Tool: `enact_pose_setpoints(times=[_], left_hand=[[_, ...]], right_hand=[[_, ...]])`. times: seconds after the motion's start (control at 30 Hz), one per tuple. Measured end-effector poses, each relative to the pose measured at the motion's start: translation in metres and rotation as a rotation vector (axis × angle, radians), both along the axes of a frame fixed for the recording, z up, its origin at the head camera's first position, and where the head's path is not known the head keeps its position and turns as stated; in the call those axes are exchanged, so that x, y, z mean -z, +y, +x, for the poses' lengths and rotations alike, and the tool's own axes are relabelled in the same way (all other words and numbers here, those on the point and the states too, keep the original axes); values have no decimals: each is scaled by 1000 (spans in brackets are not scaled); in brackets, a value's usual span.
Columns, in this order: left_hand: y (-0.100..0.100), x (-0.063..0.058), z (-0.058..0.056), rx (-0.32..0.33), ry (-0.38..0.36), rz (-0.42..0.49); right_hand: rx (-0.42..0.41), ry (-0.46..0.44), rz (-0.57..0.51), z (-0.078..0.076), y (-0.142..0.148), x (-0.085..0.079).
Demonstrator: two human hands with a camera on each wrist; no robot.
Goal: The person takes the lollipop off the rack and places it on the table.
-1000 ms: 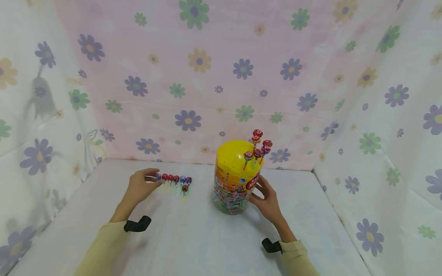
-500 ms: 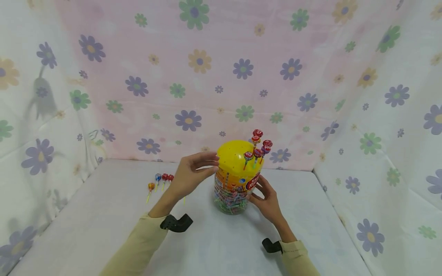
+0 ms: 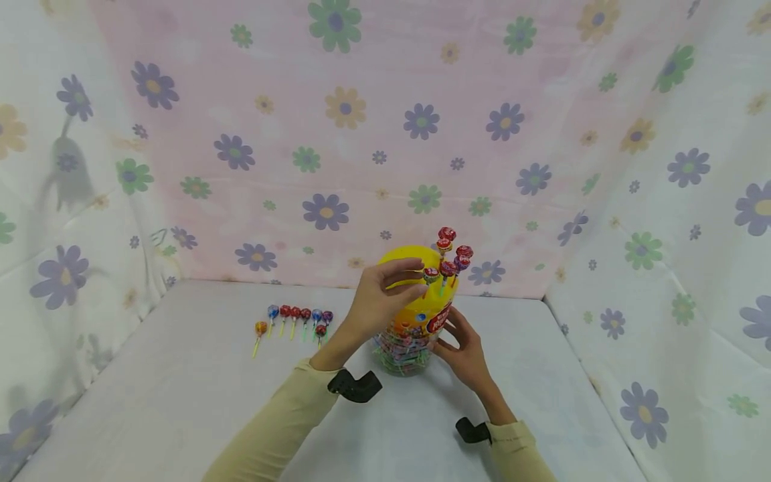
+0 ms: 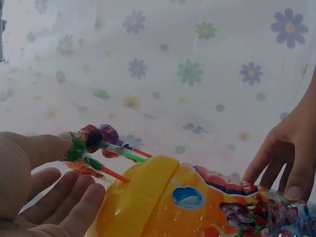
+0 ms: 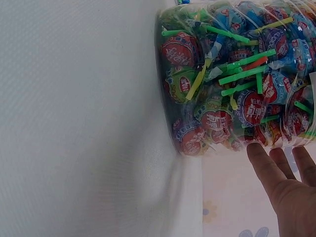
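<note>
A candy jar [image 3: 402, 348] with a domed yellow lid [image 4: 121, 202] stands upright on the table, wrapped lollipops packed inside. Several lollipops [image 3: 447, 268] stick up from the lid's right side. My left hand [image 3: 385, 298] is over the lid, fingers extended. Its thumb is at the green-wrapped head of a lollipop with a red stick [image 4: 78, 148], the fingers spread below; whether the thumb touches it I cannot tell. Against the jar's right side rests my right hand [image 3: 464, 348], thumb in front and fingertips farther back. In the right wrist view, those fingers [image 5: 269, 170] look fairly straight.
Left of the jar, several loose lollipops [image 3: 295, 313] lie in a row on the white table [image 3: 199, 402]. An orange one [image 3: 260, 328] lies at the row's left end. Flower-print cloth [image 3: 325, 213] hangs behind and on both sides.
My left hand has left the row of lollipops, moving right to the lid and then across it to the lollipops standing there. The right hand stays at the jar.
</note>
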State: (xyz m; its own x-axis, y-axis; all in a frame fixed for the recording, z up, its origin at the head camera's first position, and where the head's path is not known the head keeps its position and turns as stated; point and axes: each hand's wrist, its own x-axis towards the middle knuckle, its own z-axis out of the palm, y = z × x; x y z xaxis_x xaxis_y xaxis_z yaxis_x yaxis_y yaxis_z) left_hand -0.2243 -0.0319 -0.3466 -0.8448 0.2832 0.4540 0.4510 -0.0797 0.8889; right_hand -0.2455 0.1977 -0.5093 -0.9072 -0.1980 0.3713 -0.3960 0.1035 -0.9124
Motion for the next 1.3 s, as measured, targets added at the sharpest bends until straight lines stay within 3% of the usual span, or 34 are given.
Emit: enact_pose_setpoints(times=[0.43, 0.73, 0.97, 1.3], left_hand=[[14, 5, 1, -62, 52, -47], [18, 6, -6, -128, 135, 3], [18, -1, -12, -79, 178, 78], [4, -3, -9, 22, 125, 68]], right_hand=[[-5, 25, -2, -1, 1, 1], [-9, 21, -6, -3, 0, 0], [-16, 11, -9, -2, 0, 2], [-10, 15, -2, -1, 0, 3]])
